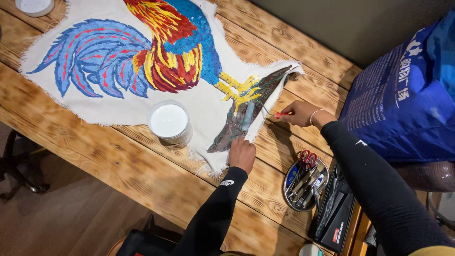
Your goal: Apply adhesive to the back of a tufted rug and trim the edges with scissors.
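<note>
A person's right hand [297, 113] is closed around the red handle of a small paint roller [248, 116], whose pale sleeve rests on the dark painted strip at the lower edge of a frayed canvas [118, 102] bearing a brightly coloured rooster. The roller sleeve lies just to the left of the gripping hand, its long axis running roughly along the dark strip and away from the viewer, with a thin wire frame joining it to the handle. The left hand [242, 153] presses flat on the canvas edge just below the roller, fingers together, holding nothing; it sits about as close to the sleeve as the right. A round tub of white liquid [169, 121] stands on the canvas to the left of the roller. On the wooden table [142, 175], below and to the right, a metal tray [304, 184] holds scissors and tools.
</note>
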